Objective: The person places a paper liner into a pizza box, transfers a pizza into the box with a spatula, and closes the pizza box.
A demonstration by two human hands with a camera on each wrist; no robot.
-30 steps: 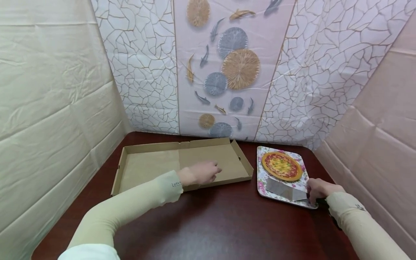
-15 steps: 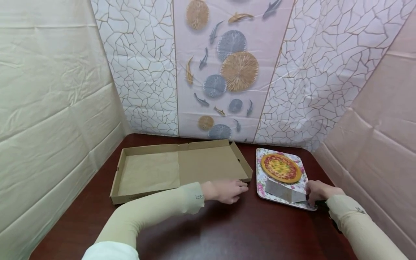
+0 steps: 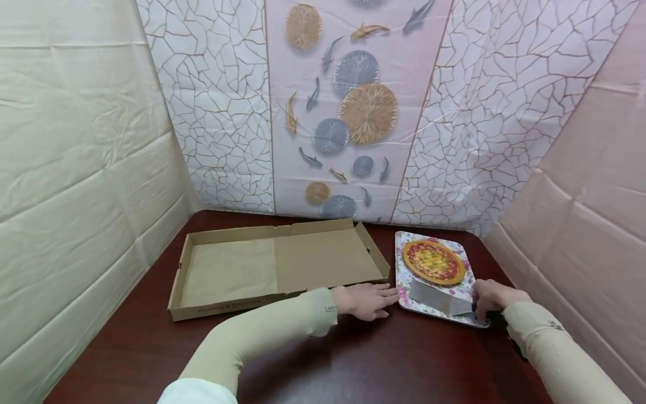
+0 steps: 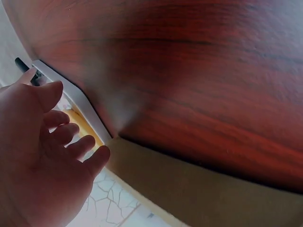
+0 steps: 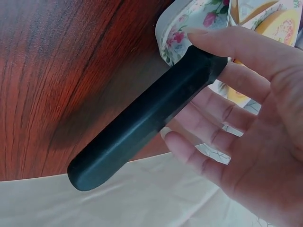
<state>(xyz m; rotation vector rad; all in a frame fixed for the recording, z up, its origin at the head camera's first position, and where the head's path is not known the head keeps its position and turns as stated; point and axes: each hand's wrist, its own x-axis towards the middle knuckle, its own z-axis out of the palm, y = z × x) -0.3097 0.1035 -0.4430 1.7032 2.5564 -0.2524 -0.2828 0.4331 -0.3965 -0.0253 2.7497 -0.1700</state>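
Observation:
My right hand (image 3: 497, 297) grips a spatula by the front end of its black handle (image 5: 147, 123), thumb on top and fingers beneath. The spatula's broad metal blade (image 3: 436, 297) lies flat over the near part of a flowered tray (image 3: 404, 280). Behind the blade on that tray sits a whole round pizza (image 3: 434, 262). My left hand (image 3: 367, 301) is palm down with loosely extended fingers, their tips right at the tray's left edge. In the left wrist view, the left hand (image 4: 52, 142) holds nothing, its thumb apart from the fingers.
A shallow cardboard pizza box (image 3: 323, 259) lies unfolded on the left, with a paper sheet (image 3: 229, 266) in its left half. Its right end stands close to the tray. The dark red table (image 3: 393, 359) ends at cloth-covered walls (image 3: 570, 224) on the sides and back.
My left hand has moved right and nearer, from over the box to the tray's left edge. The right hand and the spatula stay at the tray's near right corner.

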